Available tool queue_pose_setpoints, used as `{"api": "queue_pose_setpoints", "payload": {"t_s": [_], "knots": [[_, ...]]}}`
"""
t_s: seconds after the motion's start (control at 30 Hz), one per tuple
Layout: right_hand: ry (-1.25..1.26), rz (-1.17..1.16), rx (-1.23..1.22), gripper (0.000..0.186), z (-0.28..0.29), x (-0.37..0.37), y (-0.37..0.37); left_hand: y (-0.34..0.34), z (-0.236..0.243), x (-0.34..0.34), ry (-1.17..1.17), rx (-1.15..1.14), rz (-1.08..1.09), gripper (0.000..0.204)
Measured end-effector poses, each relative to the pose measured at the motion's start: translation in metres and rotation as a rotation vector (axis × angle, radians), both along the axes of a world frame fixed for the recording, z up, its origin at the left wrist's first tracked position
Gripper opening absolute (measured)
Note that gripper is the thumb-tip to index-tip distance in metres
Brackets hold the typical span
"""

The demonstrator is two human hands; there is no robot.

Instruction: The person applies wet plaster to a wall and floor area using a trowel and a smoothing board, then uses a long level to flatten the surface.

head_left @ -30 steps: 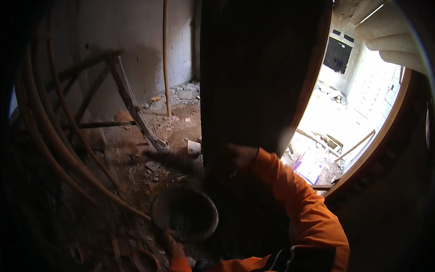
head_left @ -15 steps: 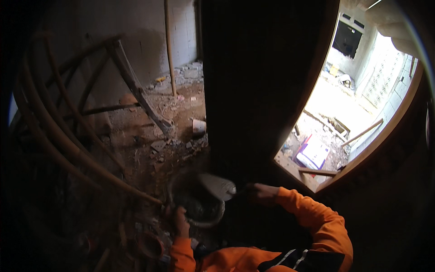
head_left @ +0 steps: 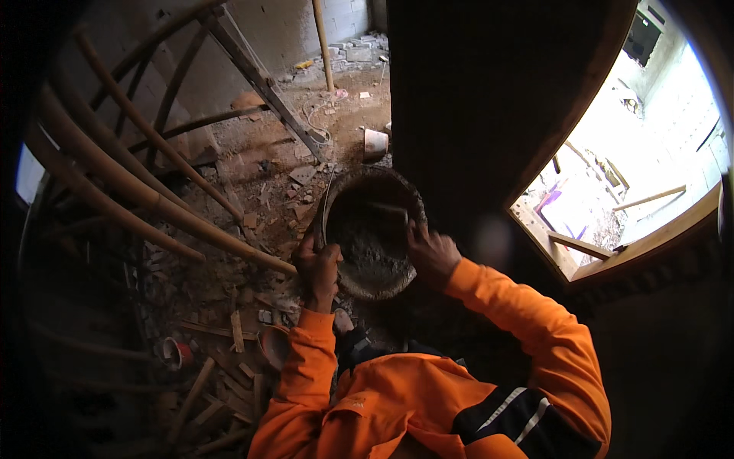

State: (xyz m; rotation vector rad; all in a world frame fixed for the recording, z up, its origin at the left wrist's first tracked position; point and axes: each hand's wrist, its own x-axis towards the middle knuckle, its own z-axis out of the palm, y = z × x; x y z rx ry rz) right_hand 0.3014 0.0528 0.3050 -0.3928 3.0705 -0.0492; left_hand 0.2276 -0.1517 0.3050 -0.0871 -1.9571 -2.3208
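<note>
A round, mortar-smeared bucket point(head_left: 380, 295) is in front of me, with wet grey mortar point(head_left: 372, 256) inside. At its left side my left hand point(head_left: 319, 269) is closed on the rim or handle; exactly which part is hard to see. My right hand point(head_left: 434, 256) reaches over the right rim, fingers wrapped around a trowel point(head_left: 391, 208). The trowel's blade lies down inside the bucket, mostly lost in shadow.
Long bamboo poles point(head_left: 145, 187) slant across the left, one ending near my left hand. A dark upright panel point(head_left: 459, 99) stands beyond the bucket. Rubble, wood scraps point(head_left: 237, 329) and a small white bucket point(head_left: 375, 144) lie on the floor. A wooden-framed opening point(head_left: 550, 241) is at right.
The trowel has gone from above the bucket's right side down into it, my right hand moving in with it. My left hand keeps its grip. The view has tilted downward.
</note>
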Motion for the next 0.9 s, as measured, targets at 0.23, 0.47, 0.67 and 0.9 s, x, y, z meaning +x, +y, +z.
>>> {"api": "queue_pose_setpoints", "payload": {"t_s": [0.23,0.47,0.67,0.9], "knots": [[0.043,-0.074,-0.032,0.04,0.0,-0.062,-0.049,-0.036,0.008,-0.064,0.076,-0.063,0.011,0.007],[-0.155,-0.124,-0.144,0.036,0.002,-0.155,-0.077,-0.062,0.005,-0.167,0.187,-0.395,-0.127,0.016],[-0.805,-0.399,-0.531,0.016,0.023,-0.241,-0.004,-0.03,0.021,-0.254,0.492,-0.489,-0.364,0.019],[-0.838,-0.354,-1.537,0.032,-0.01,-0.261,0.042,0.011,0.066,-0.332,0.243,-0.239,-0.597,0.004]]}}
